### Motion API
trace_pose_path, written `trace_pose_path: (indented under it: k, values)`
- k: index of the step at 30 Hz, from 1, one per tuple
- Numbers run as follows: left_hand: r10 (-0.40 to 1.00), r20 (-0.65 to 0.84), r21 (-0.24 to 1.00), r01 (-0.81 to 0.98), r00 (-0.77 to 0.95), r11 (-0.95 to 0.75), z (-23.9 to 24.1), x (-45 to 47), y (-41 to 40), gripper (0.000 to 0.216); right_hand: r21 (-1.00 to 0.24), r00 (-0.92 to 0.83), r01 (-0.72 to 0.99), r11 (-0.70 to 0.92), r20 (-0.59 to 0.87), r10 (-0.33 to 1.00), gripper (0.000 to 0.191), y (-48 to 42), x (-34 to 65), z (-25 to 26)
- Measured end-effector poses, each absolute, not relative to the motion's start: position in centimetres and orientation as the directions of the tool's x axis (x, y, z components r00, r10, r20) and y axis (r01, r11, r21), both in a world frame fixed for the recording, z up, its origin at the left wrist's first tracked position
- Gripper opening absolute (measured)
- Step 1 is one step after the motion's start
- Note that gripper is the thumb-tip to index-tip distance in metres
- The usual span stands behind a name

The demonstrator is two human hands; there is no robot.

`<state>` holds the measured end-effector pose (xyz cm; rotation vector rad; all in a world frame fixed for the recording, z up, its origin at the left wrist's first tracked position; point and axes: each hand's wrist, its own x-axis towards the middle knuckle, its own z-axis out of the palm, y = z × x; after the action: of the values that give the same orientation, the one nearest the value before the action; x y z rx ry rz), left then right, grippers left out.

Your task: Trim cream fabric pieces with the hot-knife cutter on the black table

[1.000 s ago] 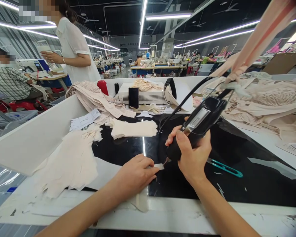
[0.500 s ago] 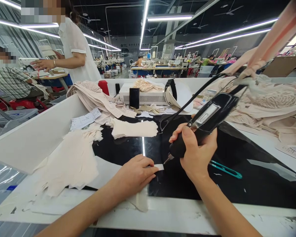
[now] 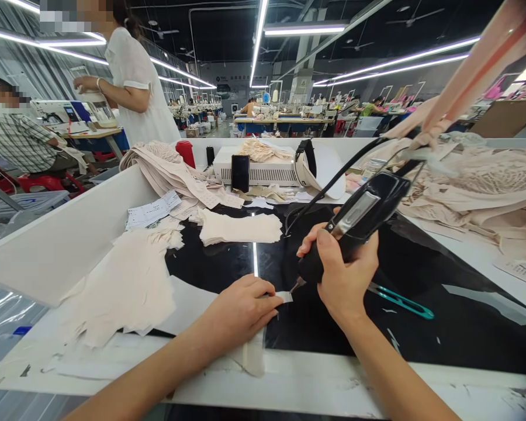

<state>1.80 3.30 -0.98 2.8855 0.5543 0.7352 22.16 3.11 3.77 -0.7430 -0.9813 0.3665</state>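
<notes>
My right hand [image 3: 342, 275] is wrapped round a black corded hand tool [image 3: 355, 225], its pointed tip just touching a small pale strip [image 3: 284, 297] on the black table top [image 3: 421, 275]. My left hand [image 3: 241, 308] lies on the table with fingers curled and pressed down on that strip. The strip's near part runs under my left hand to the table's white front edge [image 3: 289, 383]. The tool's cable rises up and right toward hanging pink bands [image 3: 469, 82].
Teal thread snips [image 3: 401, 299] lie right of my right hand. Cream fabric pieces [image 3: 127, 286] lie left, a folded stack [image 3: 239, 227] behind, heaps of beige garments [image 3: 477, 181] right. A white box [image 3: 263, 166] and phone [image 3: 240, 172] stand at the back. Two people are at far left.
My right hand lifted the tool slightly half a second ago, then lowered it so the tip meets the strip again. My left hand stayed put. The standing person at left moved their arms.
</notes>
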Motion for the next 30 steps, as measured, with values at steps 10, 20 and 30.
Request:
trace_pose_path:
  k: [10, 20, 30]
  values:
    - [0.376, 0.431, 0.206, 0.317, 0.82, -0.926, -1.1, 1.8, 3.4, 0.019, -0.704, 0.515, 0.001, 0.71, 0.609, 0.603, 0.041, 2.0, 22.2, 4.0]
    - [0.38, 0.41, 0.207, 0.321, 0.829, -0.924, -0.8, 1.5, 3.4, 0.02, -0.726, 0.511, 0.035, 0.687, 0.604, 0.612, 0.04, 1.7, 22.3, 3.7]
    - [0.387, 0.433, 0.199, 0.332, 0.814, -0.922, -0.5, 0.3, 2.3, 0.03, -0.716, 0.507, 0.063, 0.696, 0.623, 0.595, 0.042, 1.1, 22.6, 3.6]
